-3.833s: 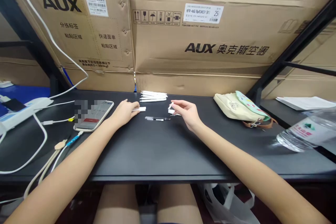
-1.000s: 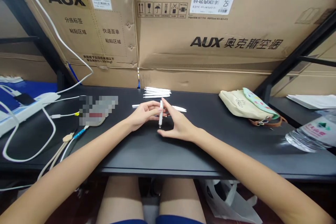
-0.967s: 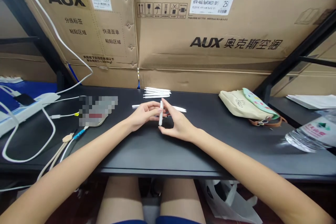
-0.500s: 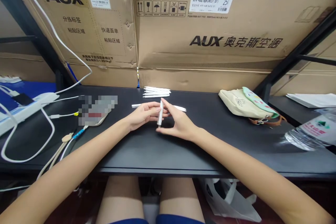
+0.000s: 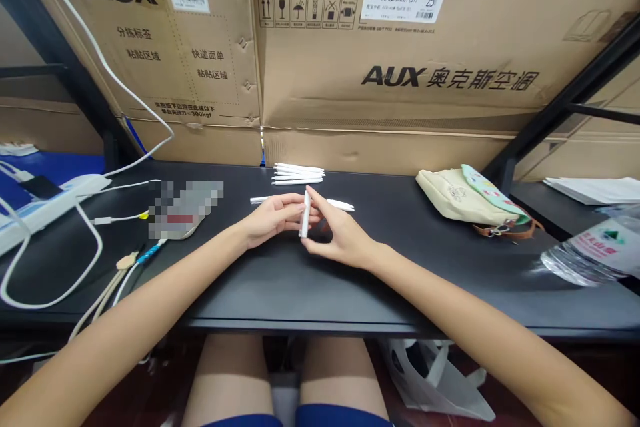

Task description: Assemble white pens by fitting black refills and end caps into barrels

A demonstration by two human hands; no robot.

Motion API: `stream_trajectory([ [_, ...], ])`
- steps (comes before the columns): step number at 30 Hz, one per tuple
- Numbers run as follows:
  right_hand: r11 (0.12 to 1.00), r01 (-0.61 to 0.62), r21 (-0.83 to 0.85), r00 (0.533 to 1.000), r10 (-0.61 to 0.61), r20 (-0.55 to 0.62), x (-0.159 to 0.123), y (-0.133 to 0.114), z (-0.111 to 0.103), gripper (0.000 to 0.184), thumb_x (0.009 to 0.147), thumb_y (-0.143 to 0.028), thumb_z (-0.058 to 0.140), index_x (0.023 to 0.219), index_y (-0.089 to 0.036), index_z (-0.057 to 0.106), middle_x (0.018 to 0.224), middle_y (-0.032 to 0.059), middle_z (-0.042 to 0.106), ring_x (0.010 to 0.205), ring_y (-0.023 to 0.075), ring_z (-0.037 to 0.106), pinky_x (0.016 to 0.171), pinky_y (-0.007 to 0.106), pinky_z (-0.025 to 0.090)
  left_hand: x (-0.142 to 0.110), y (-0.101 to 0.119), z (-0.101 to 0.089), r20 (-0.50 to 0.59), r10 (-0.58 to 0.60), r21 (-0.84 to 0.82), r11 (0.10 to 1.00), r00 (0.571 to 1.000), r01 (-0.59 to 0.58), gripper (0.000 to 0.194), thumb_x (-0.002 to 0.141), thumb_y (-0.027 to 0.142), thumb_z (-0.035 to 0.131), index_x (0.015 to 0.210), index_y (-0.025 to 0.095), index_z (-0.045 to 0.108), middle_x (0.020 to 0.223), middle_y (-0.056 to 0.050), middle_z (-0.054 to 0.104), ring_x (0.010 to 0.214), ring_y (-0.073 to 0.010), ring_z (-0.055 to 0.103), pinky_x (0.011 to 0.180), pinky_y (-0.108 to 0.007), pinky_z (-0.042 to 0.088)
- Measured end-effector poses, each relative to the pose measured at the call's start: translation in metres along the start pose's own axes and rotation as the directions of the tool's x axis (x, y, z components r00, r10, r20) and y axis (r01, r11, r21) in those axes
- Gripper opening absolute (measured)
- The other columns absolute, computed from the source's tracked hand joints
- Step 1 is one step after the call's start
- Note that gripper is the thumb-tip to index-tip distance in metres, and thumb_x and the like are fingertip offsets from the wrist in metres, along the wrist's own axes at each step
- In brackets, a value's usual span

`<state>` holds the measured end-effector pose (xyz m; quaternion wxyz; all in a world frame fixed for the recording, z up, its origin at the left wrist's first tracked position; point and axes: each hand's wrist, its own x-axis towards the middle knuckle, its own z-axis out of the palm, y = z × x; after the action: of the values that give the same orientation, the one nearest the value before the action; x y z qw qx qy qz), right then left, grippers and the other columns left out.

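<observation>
A white pen stands nearly upright between my two hands, above the middle of the black desk. My left hand has its fingers closed on the pen from the left. My right hand grips it end to end, thumb at the bottom and a fingertip at the top. Behind my hands lie more white pens: one end shows left of my fingers and another pen pokes out at the right. Farther back sits a small pile of white pens.
A cream pouch and a clear water bottle lie at the right. On the left are a pixelated device with cables and a white power strip. Cardboard walls the back of the desk.
My right thumb has moved up against the pen's lower end, and the clear tip that stuck out there no longer shows. Both hands stay in place.
</observation>
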<state>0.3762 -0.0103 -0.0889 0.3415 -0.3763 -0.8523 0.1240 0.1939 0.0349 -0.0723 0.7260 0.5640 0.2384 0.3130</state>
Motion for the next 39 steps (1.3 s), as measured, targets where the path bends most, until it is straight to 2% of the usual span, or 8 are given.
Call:
stream_trajectory([
  [13, 1.000, -0.011, 0.001, 1.000, 0.011, -0.030, -0.0005, -0.0021, 0.0012, 0.089, 0.073, -0.029, 0.060, 0.146, -0.019, 0.010, 0.115, 0.0114, 0.060, 0.083, 0.0205, 0.062, 0.067, 0.033, 0.053, -0.0003, 0.0002, 0.0005, 0.009, -0.003, -0.005, 1.000, 1.000, 0.003, 0.024, 0.077, 0.027, 0.068, 0.096, 0.013, 0.065, 0.096, -0.012, 0.070, 0.090, -0.0204, 0.066, 0.080, -0.031, 0.049],
  [18, 0.999, 0.021, -0.027, 0.999, -0.022, -0.023, -0.0005, -0.0015, 0.0011, 0.094, 0.071, -0.036, 0.064, 0.146, -0.018, 0.010, 0.112, 0.0120, 0.060, 0.083, 0.0218, 0.061, 0.067, 0.034, 0.053, 0.0001, -0.0001, -0.0002, 0.007, -0.004, -0.021, 1.000, 1.000, 0.004, 0.024, 0.076, 0.027, 0.068, 0.096, 0.014, 0.065, 0.097, -0.011, 0.070, 0.088, -0.0195, 0.067, 0.080, -0.031, 0.049],
  [23, 0.997, 0.024, -0.074, 0.999, -0.027, -0.036, -0.0008, -0.0017, 0.0019, 0.088, 0.073, -0.024, 0.055, 0.147, -0.016, 0.007, 0.111, 0.0120, 0.061, 0.074, 0.0194, 0.060, 0.063, 0.032, 0.052, -0.0003, 0.0013, 0.0012, 0.003, 0.003, -0.035, 0.999, 1.000, -0.003, 0.025, 0.075, 0.027, 0.070, 0.095, 0.013, 0.065, 0.096, -0.011, 0.070, 0.086, -0.0186, 0.067, 0.077, -0.028, 0.050],
  [29, 0.997, 0.015, -0.078, 0.997, -0.021, -0.071, -0.0010, -0.0010, 0.0018, 0.083, 0.075, -0.026, 0.054, 0.146, -0.017, 0.013, 0.098, 0.0085, 0.064, 0.069, 0.0181, 0.059, 0.064, 0.032, 0.052, -0.0013, 0.0032, 0.0027, -0.008, 0.006, -0.038, 0.999, 1.000, -0.006, 0.025, 0.074, 0.027, 0.071, 0.094, 0.013, 0.066, 0.095, -0.011, 0.070, 0.085, -0.0187, 0.067, 0.076, -0.028, 0.051],
  [33, 0.997, 0.030, -0.072, 0.998, -0.033, -0.050, -0.0010, -0.0007, 0.0024, 0.090, 0.072, -0.029, 0.058, 0.147, -0.017, 0.009, 0.108, 0.0107, 0.062, 0.075, 0.0201, 0.061, 0.063, 0.032, 0.052, -0.0012, 0.0036, 0.0027, -0.023, 0.011, -0.034, 0.999, 1.000, -0.012, 0.026, 0.074, 0.026, 0.071, 0.095, 0.013, 0.065, 0.094, -0.011, 0.070, 0.087, -0.0194, 0.067, 0.077, -0.030, 0.051],
  [37, 0.999, -0.007, -0.038, 0.996, 0.004, -0.089, -0.0013, -0.0006, 0.0021, 0.076, 0.077, -0.025, 0.052, 0.145, -0.019, 0.017, 0.106, 0.0096, 0.063, 0.075, 0.0191, 0.061, 0.067, 0.034, 0.053, -0.0008, 0.0029, 0.0020, -0.007, 0.007, -0.013, 1.000, 1.000, -0.007, 0.026, 0.074, 0.027, 0.070, 0.095, 0.013, 0.065, 0.098, -0.012, 0.069, 0.091, -0.0215, 0.066, 0.078, -0.031, 0.050],
  [39, 1.000, 0.015, -0.003, 0.996, -0.015, -0.089, -0.0014, -0.0019, 0.0013, 0.079, 0.075, -0.026, 0.057, 0.144, -0.020, 0.019, 0.113, 0.0105, 0.060, 0.081, 0.0200, 0.061, 0.067, 0.033, 0.053, -0.0006, 0.0031, 0.0012, -0.008, 0.015, 0.006, 1.000, 1.000, -0.015, 0.027, 0.075, 0.028, 0.070, 0.096, 0.013, 0.064, 0.098, -0.012, 0.069, 0.092, -0.0217, 0.065, 0.080, -0.032, 0.050],
])
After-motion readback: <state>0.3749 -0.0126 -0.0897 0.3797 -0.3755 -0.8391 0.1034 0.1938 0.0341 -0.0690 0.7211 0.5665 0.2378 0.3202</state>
